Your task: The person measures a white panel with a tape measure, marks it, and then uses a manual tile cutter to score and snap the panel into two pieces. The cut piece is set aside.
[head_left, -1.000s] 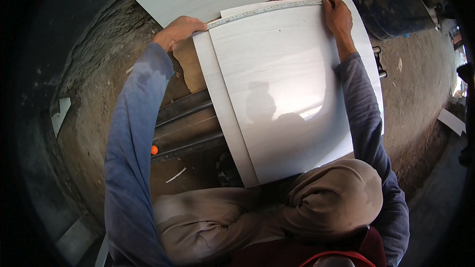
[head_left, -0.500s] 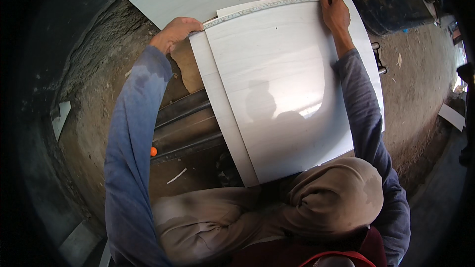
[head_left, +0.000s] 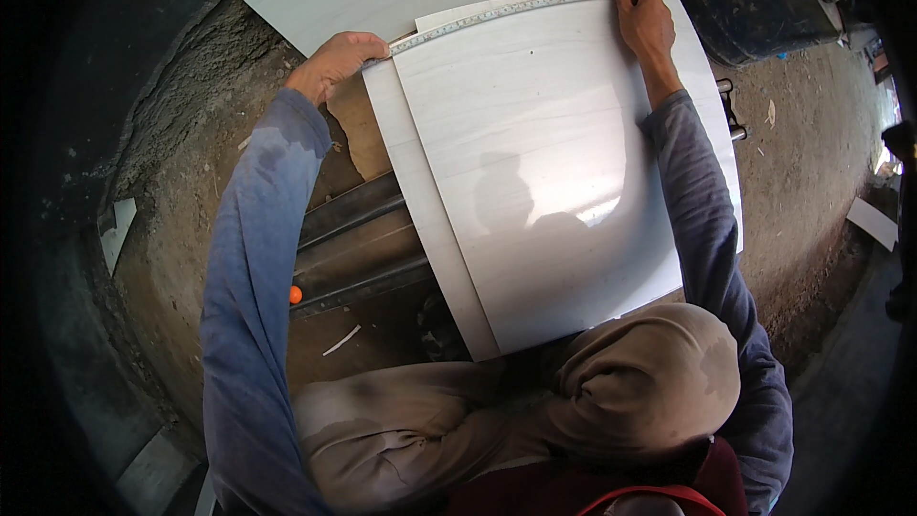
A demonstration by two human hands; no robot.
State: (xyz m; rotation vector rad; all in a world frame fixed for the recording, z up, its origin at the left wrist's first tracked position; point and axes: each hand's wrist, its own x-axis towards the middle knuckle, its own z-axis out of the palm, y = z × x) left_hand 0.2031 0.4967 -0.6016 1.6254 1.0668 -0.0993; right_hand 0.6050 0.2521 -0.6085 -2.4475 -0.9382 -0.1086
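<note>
Measuring tape (head_left: 506, 10) along far edge of white tile (head_left: 535, 124), twelve o'clock. Person's left hand (head_left: 336, 64) at ten, right hand (head_left: 648, 24) at one; fingers of both pinched on tape. Best pulled taut, laid flat, parallel to edge.

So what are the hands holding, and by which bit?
A measuring tape. The left hand holds one end of the visible stretch, and the right hand pinches the other; whether those are the tape's true ends is hidden.
</note>
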